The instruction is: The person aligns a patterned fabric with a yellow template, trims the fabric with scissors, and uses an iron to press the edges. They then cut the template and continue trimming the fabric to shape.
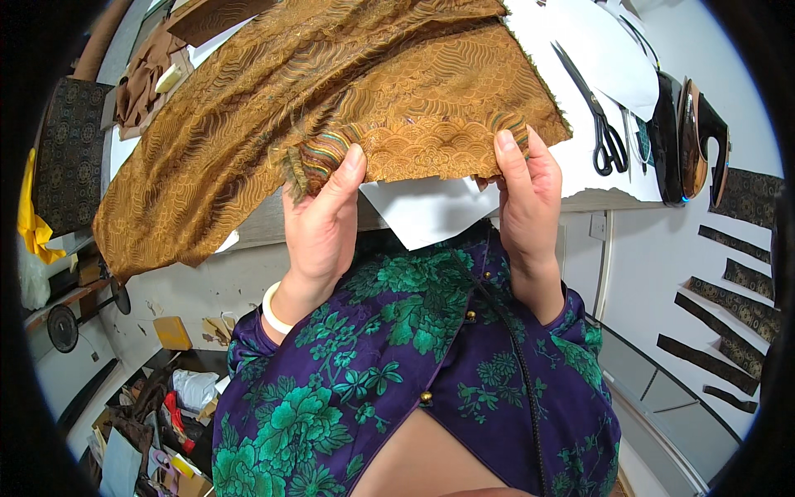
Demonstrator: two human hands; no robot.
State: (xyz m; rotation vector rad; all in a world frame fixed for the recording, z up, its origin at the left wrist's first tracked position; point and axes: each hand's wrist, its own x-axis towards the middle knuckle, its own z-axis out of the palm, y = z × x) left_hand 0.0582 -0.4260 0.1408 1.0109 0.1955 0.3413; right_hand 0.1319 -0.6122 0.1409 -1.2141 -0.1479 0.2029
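Note:
A large piece of golden-brown patterned brocade spreads over the work table and droops past its front edge at the left. Both hands grip its near edge, which is lifted toward me. My left hand pinches a folded part where the striped, multicoloured reverse shows and threads fray. With thumb on top and fingers beneath, my right hand pinches the other end of this edge, beside a smaller striped fold. The stretch between them lies fairly flat, with a wave pattern. Under it a white sheet of paper sticks out over the table edge.
Black-handled scissors lie open at the right, beside a black iron. Dark patterned fabric strips are on the white surface farther right. Brown cloth sits at the far left. Below left is a heap of scraps and bags.

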